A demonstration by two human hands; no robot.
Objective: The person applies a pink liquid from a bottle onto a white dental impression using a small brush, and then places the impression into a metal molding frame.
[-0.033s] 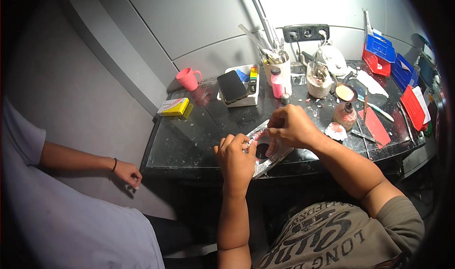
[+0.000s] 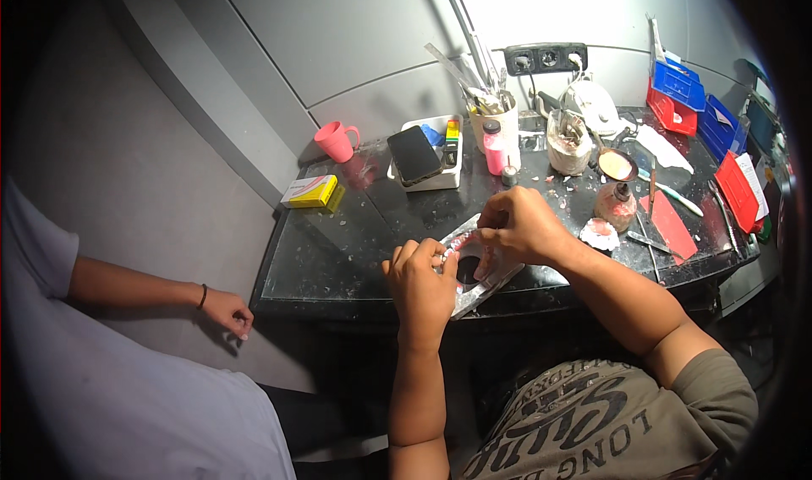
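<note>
A horseshoe-shaped pink denture with white teeth along its curve (image 2: 484, 268) sits between my hands near the bench's front edge. Closed around its left side is my left hand (image 2: 421, 281), thumb and fingertips pressed together. My right hand (image 2: 526, 229) comes from the right and pinches the upper right part of the curve, its fingers curled. Under the denture lies a pale grey plate (image 2: 499, 290) with a dark opening in the middle. My fingers hide part of the denture, and where exactly each fingertip meets it is hard to see.
Right of my hands are a pink-stained bottle (image 2: 616, 209), a red sheet (image 2: 670, 226) and several thin tools. Behind stand a tool cup (image 2: 497, 129), a pink bottle (image 2: 493, 152) and a white tray with a phone (image 2: 414, 154). Another person's hand (image 2: 227, 311) hangs at left.
</note>
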